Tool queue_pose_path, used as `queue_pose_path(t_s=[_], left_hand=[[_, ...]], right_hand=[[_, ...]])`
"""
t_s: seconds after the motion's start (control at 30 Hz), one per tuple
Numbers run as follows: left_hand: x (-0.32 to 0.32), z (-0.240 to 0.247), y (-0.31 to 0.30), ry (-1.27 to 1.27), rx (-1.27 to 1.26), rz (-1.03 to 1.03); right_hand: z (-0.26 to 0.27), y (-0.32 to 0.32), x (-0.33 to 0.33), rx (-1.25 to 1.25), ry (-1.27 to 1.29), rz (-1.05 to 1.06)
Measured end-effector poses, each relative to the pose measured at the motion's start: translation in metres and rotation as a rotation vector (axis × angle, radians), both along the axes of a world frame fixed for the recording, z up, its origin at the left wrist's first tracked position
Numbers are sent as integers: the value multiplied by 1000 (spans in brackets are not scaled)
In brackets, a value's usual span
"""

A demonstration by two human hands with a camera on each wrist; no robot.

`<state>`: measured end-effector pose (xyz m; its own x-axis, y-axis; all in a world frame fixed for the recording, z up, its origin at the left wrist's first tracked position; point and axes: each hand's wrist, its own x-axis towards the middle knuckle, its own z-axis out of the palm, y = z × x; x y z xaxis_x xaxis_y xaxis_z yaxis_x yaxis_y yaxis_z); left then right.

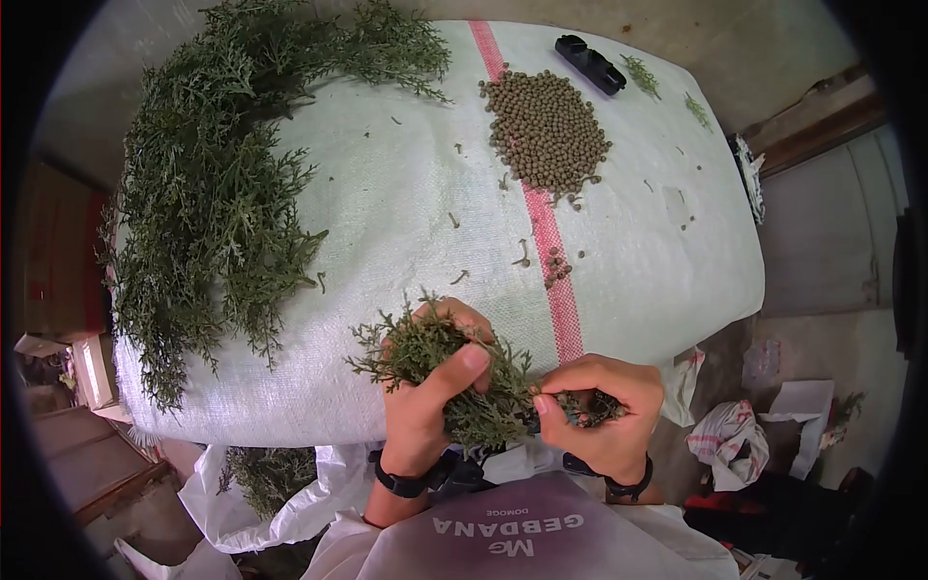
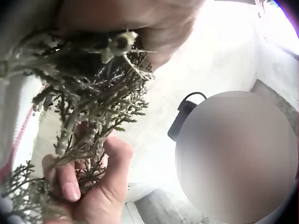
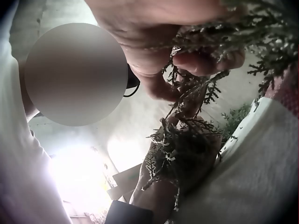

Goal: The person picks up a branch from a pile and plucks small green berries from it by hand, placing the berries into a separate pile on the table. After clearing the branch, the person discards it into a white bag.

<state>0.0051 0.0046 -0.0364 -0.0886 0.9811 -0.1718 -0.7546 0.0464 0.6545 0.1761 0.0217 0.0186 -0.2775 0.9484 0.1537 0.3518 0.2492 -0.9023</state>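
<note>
My left hand [image 1: 433,387] grips a leafy evergreen sprig [image 1: 425,348] near the sack's front edge, its thumb lying over the stems. Close beside it, my right hand [image 1: 619,406] pinches the sprig's right end between thumb and forefinger. More dark greenery shows under the right hand's curled fingers. In the left wrist view the sprig [image 2: 107,98] spans the gap between both hands, with a pale cut stem end [image 2: 124,41] near the top. The right wrist view has the right hand's fingers [image 3: 196,63] around a thin stem, partly hidden by leaves.
A stuffed white woven sack [image 1: 387,203] forms the work surface. On it lie a heap of evergreen branches [image 1: 213,184], a pile of small round brown cones [image 1: 546,130], loose stem bits and a black plastic object [image 1: 590,65]. A white bag [image 1: 290,498] with greenery stands below.
</note>
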Motion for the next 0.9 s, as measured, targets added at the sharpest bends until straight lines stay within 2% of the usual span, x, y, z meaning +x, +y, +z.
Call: queue_pose_path(t_s=[0.17, 0.27, 0.43, 0.53, 0.63, 0.7, 0.8, 0.83, 0.9], left_hand=[[1, 6, 0, -133, -63, 3], [-2, 5, -1, -179, -47, -47], [-3, 0, -4, -141, -28, -66], [-3, 1, -3, -170, -29, -80], [1, 6, 1, -115, -1, -56], [1, 2, 1, -179, 19, -35], [2, -2, 2, -312, 51, 8], [2, -1, 2, -253, 44, 4], [3, 1, 2, -135, 28, -4]], right_hand=[[0, 0, 10, -117, 2, 56], [2, 0, 11, -540, 250, 69], [7, 6, 14, -666, 285, 181], [4, 8, 14, -779, 202, 298], [7, 12, 15, -696, 72, 374], [15, 18, 15, -650, 0, 400], [36, 35, 14, -434, -61, 146], [36, 43, 14, -433, -68, 142], [31, 61, 18, -272, -165, 145]])
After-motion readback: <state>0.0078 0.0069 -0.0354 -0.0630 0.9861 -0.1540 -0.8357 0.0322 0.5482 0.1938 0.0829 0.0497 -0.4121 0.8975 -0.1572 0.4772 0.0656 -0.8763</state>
